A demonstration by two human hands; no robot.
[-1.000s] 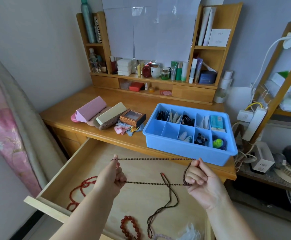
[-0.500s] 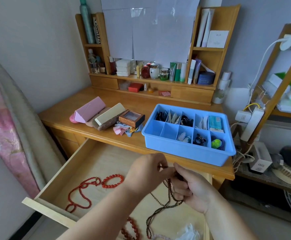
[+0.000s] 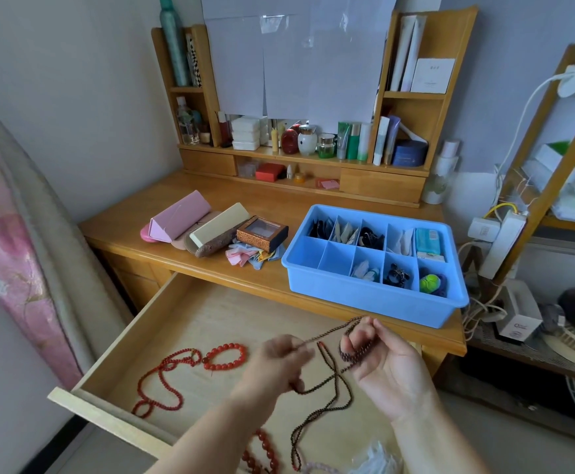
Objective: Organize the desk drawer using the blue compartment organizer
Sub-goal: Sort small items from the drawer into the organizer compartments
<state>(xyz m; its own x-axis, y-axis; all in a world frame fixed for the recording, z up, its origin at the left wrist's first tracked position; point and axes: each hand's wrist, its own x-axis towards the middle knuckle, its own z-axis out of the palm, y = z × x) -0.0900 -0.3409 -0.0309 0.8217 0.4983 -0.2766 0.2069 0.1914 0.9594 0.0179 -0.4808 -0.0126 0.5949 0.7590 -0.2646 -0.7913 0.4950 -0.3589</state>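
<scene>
Organizer mostly filled, beads still to sort

Blue organizer (image 3: 375,295) sits on the desk (image 3: 142,230); 2 front-left compartments look empty. Right hand (image 3: 387,367) has dark beads (image 3: 330,398) coiled round its fingers; left hand (image 3: 279,357) pinches the strand. Red beads (image 3: 163,378) remain in the drawer (image 3: 108,367).

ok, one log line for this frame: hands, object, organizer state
left hand: pinches dark bead strand | right hand: strand looped round fingers | blue organizer: on desk, two near-left compartments empty | drawer: open, red beads inside
</scene>
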